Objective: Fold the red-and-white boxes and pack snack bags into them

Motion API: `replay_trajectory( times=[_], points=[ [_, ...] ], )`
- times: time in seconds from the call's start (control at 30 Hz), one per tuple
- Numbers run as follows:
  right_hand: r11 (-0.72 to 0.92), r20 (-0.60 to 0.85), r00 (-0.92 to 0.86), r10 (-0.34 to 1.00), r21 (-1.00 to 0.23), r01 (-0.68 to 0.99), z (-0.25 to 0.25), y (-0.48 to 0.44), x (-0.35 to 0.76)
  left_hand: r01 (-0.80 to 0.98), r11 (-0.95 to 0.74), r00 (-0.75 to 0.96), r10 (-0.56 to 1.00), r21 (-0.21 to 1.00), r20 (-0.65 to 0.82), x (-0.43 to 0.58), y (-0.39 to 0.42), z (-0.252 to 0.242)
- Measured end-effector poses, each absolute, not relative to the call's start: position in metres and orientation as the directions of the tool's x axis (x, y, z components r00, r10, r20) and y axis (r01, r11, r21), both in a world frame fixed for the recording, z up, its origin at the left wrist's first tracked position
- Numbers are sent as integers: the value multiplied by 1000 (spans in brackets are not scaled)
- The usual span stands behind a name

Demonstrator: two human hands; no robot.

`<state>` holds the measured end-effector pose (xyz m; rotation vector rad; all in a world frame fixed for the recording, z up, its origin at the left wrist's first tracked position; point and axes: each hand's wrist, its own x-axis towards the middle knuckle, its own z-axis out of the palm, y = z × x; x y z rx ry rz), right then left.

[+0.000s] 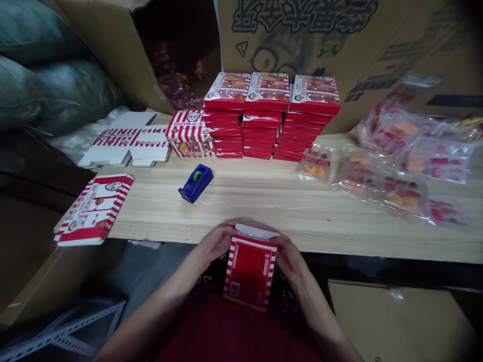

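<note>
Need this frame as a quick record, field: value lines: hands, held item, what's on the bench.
left hand: on left side of held item
right hand: on right side of held item
held item: red-and-white striped carton, white flap showing at top
surface: wooden table
on surface: blue tape dispenser; stacked red boxes; clear food packets; flat carton blanks

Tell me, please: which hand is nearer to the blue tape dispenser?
Left. The left hand is nearer, in front of the tape dispenser and slightly right of it. The right hand is farther right, across the box they hold.
</note>
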<state>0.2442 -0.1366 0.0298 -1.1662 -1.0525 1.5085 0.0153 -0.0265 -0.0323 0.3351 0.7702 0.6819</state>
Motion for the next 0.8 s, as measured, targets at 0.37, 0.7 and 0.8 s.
replay_trajectory(
  times=[0.37,0.7,0.8],
  points=[
    [-319,-309,-101,946,-825,-467,-37,-73,238,-384,550,487,803,742,-343,14,-32,-36],
    [-348,-302,-183,936,-874,-340,-35,-75,252,-161,355,522,822,921,-226,3,-23,-41],
    [-278,-236,-199,951,-935,-219,-32,-65,255,-121,309,523,828,943,-204,7,-21,-39]
  ],
)
